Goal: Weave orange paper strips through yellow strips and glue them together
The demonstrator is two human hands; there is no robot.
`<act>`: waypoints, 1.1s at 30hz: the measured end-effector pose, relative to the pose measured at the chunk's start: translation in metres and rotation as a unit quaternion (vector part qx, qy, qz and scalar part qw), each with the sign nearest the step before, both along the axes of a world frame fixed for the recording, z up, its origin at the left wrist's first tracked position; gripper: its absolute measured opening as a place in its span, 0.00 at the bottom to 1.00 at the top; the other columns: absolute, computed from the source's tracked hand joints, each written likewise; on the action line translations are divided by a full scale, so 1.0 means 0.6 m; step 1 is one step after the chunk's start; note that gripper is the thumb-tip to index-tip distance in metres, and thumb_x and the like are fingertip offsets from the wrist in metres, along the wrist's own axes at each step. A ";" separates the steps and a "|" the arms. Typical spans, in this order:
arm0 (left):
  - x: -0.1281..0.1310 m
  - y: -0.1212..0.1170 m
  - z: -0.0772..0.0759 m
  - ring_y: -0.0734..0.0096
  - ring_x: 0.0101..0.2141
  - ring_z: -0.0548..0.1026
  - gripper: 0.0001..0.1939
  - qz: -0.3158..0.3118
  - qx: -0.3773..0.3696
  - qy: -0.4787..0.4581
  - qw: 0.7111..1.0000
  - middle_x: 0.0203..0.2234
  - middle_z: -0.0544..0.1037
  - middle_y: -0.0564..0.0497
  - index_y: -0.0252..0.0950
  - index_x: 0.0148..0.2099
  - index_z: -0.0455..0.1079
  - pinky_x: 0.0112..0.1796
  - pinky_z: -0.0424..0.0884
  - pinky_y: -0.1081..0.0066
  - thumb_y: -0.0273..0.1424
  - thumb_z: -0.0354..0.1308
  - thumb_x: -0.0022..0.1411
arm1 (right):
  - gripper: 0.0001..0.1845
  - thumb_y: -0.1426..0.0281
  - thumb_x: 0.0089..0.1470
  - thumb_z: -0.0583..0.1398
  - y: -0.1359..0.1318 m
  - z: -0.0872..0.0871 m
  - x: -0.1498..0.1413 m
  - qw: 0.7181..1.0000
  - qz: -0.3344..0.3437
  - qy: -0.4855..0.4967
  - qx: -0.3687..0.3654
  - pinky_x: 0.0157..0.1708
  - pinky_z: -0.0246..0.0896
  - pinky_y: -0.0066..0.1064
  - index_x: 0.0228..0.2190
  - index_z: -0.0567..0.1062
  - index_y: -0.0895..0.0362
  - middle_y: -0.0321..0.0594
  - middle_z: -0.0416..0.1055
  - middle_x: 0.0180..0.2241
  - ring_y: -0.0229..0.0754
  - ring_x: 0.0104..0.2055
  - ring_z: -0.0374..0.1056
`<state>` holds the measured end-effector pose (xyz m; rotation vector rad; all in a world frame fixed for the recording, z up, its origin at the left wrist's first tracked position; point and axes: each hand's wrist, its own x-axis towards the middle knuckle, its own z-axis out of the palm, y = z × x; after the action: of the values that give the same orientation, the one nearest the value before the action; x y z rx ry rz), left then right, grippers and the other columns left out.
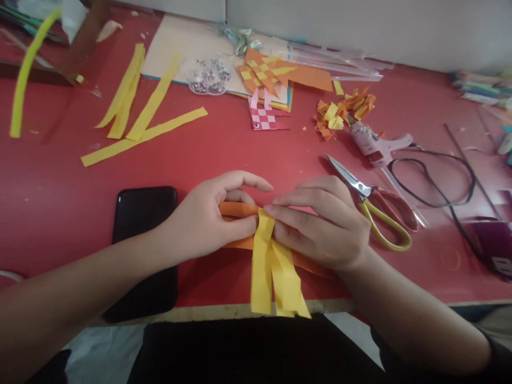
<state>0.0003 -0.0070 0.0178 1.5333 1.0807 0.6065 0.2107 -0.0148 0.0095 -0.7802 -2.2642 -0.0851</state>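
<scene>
Both hands are on a small woven piece of paper strips just above the table's front edge. My left hand [208, 216] pinches the orange paper strips [238, 209], its thumb against the fold and its index finger stretched over the top. From the right, the fingers of my right hand [320, 218] press on the yellow paper strips [262, 261] where they cross the orange ones. The yellow ends hang down over the table edge. More orange paper shows below the right hand. My fingers hide part of the crossing.
Loose yellow strips [144, 137] lie at the back left, a black phone [146, 250] beside my left forearm. Scissors [362, 189] lie by my right hand, with a pink glue gun [378, 143] and its cord behind. Woven paper fish [266, 118] and googly eyes [208, 76] sit at the back.
</scene>
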 end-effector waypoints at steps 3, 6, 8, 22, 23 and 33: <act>-0.001 -0.001 0.001 0.80 0.28 0.75 0.18 -0.004 0.009 0.004 1.000 0.28 0.76 0.60 0.45 0.48 0.72 0.32 0.71 0.82 0.27 0.63 0.55 | 0.07 0.75 0.52 0.66 -0.003 0.004 0.002 1.000 0.000 0.002 0.001 0.34 0.69 0.36 0.34 0.78 0.53 0.38 0.78 0.32 0.42 0.36 0.69; -0.001 -0.001 0.002 0.80 0.28 0.76 0.17 -0.009 0.008 0.008 1.000 0.28 0.76 0.60 0.45 0.48 0.72 0.32 0.71 0.82 0.27 0.63 0.55 | 0.06 0.76 0.52 0.66 -0.005 0.005 0.001 1.000 0.001 0.002 0.000 0.35 0.69 0.36 0.34 0.78 0.55 0.39 0.78 0.32 0.42 0.36 0.69; -0.001 0.000 0.001 0.79 0.29 0.76 0.17 -0.009 0.005 0.013 1.000 0.28 0.76 0.59 0.45 0.48 0.73 0.32 0.71 0.82 0.26 0.63 0.55 | 0.06 0.76 0.52 0.66 -0.005 0.005 0.000 1.000 0.004 0.004 0.000 0.35 0.69 0.36 0.34 0.78 0.55 0.39 0.78 0.32 0.41 0.35 0.69; 0.002 -0.001 -0.002 0.69 0.39 0.80 0.13 -0.005 -0.032 -0.058 0.998 0.39 0.80 0.51 0.38 0.45 0.73 0.38 0.76 0.75 0.27 0.63 0.56 | 0.08 0.76 0.52 0.65 -0.005 0.007 -0.001 1.000 0.008 0.010 -0.025 0.35 0.71 0.38 0.34 0.78 0.52 0.39 0.78 0.33 0.43 0.35 0.71; 0.003 -0.001 -0.003 0.69 0.39 0.80 0.12 -0.004 -0.036 -0.062 0.997 0.39 0.81 0.51 0.38 0.44 0.73 0.37 0.77 0.76 0.27 0.63 0.56 | 0.08 0.76 0.52 0.65 -0.005 0.007 -0.001 1.000 0.008 0.008 -0.026 0.35 0.71 0.37 0.34 0.78 0.52 0.39 0.78 0.33 0.43 0.35 0.71; 0.004 -0.001 -0.004 0.70 0.37 0.80 0.06 -0.006 -0.040 -0.070 0.997 0.34 0.82 0.53 0.37 0.39 0.74 0.37 0.76 0.75 0.28 0.63 0.57 | 0.06 0.76 0.52 0.66 -0.004 0.008 -0.001 1.000 0.009 0.013 0.003 0.33 0.71 0.35 0.33 0.79 0.54 0.38 0.78 0.32 0.41 0.34 0.70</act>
<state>0.0027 -0.0077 0.0154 1.4053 0.9773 0.6464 0.2102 -0.0170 0.0144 -0.7535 -2.2445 -0.0716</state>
